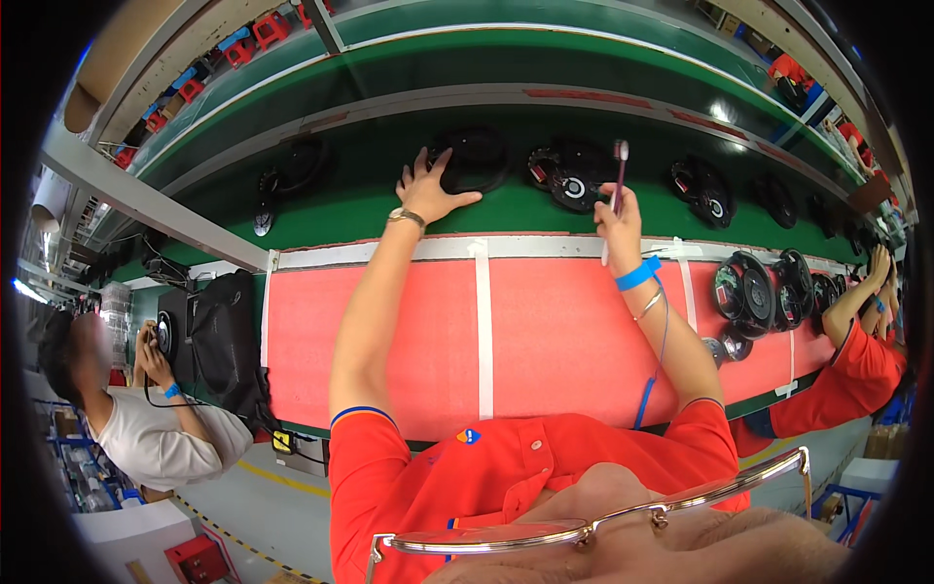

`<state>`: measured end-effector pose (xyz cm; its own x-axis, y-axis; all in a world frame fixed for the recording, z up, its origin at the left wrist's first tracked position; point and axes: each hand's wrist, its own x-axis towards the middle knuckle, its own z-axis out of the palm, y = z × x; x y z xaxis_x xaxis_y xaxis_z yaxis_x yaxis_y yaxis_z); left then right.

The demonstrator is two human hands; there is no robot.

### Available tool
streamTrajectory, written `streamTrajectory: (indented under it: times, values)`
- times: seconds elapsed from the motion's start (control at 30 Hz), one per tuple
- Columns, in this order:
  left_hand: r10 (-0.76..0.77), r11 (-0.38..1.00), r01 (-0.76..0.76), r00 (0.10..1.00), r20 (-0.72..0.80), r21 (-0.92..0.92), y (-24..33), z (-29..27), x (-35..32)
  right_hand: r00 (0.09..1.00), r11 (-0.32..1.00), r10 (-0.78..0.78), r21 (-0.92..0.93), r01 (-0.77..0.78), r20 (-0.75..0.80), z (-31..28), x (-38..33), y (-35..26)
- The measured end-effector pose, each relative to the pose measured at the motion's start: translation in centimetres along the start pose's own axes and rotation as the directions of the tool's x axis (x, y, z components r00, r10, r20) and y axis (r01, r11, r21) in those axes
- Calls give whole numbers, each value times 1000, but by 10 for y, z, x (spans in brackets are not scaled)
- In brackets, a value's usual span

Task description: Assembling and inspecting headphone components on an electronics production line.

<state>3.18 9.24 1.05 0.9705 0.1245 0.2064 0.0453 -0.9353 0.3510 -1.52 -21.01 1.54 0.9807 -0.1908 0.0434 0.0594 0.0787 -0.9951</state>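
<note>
On the green belt (360,209), my left hand (426,192) has its fingers spread, reaching to the left edge of a dark, round black housing (477,161). Whether the fingertips press on it is hard to tell. My right hand (621,219) is closed around the handle of a toothbrush (618,180), held upright with its bristle head at the top. Just behind and left of that hand lies a black round assembly (566,175) with a pale ring. A blue wrist strap (638,274) with a cord is on my right wrist.
More black assemblies (702,192) lie along the belt to the right, another (295,167) to the left. Several stand on the pink work surface (389,292) at right (745,292). Co-workers sit on both sides. A black bag (222,336) lies left; a metal post (175,209) crosses there.
</note>
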Motion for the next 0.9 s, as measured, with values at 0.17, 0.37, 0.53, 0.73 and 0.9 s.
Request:
streamTrajectory:
  times: [0.17,0.37,0.53,0.73,0.9]
  values:
    - [223,971,-220,974,23,-96,-21,3,7,824,774,-377,-346,531,422,37,-6,15]
    - [259,911,-306,946,-196,-276,-16,4,-5,849,728,-24,-574,376,527,92,7,8]
    - [203,901,-288,940,-274,-323,9,0,-12,843,645,-121,-605,468,524,99,40,24]
    - [1,718,-66,996,-94,-693,-4,-5,-26,799,699,-277,-458,549,534,92,41,26]
    - [98,931,-164,973,-210,-327,-19,2,-35,808,718,-263,-452,529,527,79,18,6]
